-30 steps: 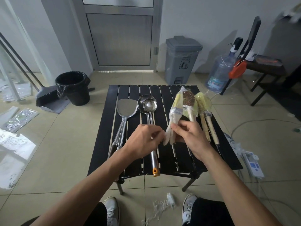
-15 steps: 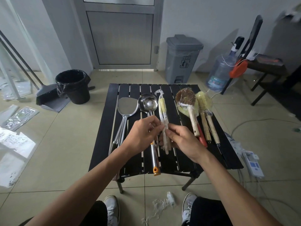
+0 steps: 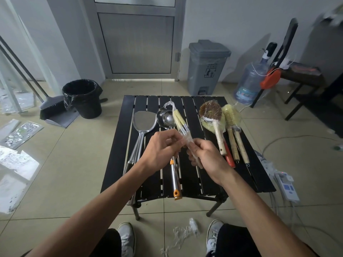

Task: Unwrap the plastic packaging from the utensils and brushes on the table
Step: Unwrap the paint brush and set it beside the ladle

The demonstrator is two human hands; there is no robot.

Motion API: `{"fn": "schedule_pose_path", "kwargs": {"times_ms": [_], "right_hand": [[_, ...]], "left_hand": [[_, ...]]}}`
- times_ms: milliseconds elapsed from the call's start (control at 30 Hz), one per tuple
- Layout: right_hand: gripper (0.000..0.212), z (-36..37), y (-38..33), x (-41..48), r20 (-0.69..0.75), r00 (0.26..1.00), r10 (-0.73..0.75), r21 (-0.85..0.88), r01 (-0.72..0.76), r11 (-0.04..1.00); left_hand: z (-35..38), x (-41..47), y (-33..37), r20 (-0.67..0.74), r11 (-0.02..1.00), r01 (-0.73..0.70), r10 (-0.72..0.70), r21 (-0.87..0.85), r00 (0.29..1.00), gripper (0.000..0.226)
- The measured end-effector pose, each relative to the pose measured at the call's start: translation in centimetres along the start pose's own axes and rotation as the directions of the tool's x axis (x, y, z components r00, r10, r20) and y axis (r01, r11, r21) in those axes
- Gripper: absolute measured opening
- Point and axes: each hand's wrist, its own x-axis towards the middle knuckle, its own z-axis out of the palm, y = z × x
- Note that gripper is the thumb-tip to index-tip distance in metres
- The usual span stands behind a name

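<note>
1. A slim yellow brush [image 3: 178,118], sheathed in crinkled clear plastic twisted shut at its tip, is held tilted above the middle of the black slatted worktop [image 3: 193,182].
2. Its handle end is pinched in the grip of the left hand [image 3: 160,151].
3. The same handle is clamped in the grip of the right hand [image 3: 207,157].
4. More wrapped brushes [image 3: 219,134] are laid on the worktop's right side.

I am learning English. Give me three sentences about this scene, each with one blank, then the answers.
1. The left hand and right hand hold a brush wrapped in ____.
2. The spatula lies ____ of the ladle.
3. The lidded bin is ____.
Answers: plastic; left; grey.
</note>
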Motion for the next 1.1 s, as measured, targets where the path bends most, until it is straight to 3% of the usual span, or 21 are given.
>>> {"fn": "schedule_pose_path", "kwargs": {"times_ms": [100, 233, 367, 500, 767, 1100], "right_hand": [[0.028, 0.2, -0.1, 0.0, -0.047, 0.998, -0.039, -0.092, 0.035, 0.995], [0.033, -0.8, -0.2, -0.4, 0.054, 0.996, -0.076, -0.044, 0.078, 0.996], [0.05, -1.6, 0.1, -0.6, 0.103, 0.994, -0.022, 0.03, 0.019, 0.999], [0.05, -1.9, 0.2, -0.7, 0.144, 0.989, -0.027, -0.072, 0.038, 0.997], [0.056, -2.6, 0.6, -0.3, 0.115, 0.993, -0.008, -0.198, 0.031, 0.98], [0.06, -4.2, 0.1, 0.0, -0.146, 0.989, -0.012, -0.25, -0.026, 0.968]], "left_hand": [[0.0, -0.1, 0.1, 0.005, 1.0, -0.001, 0.001, 0.001, 1.0, 0.012], [-0.2, -0.4, 0.3, 0.024, 0.998, 0.024, -0.023, -0.054, 0.999, 0.018], [-1.0, 0.0, 0.6, -0.211, 0.98, 0.116, -0.149, -0.162, 0.966, 0.025], [-2.7, 0.7, 0.7, -0.327, 0.955, 0.098, -0.191, -0.28, 0.926, 0.031], [-3.4, 0.7, 0.0, -0.39, 0.974, 0.028, -0.117, -0.227, 0.913, 0.01], [-2.6, 0.7, 1.3, -0.356, 0.993, 0.031, 0.011, 0.114, 0.934, 0.013]]}}
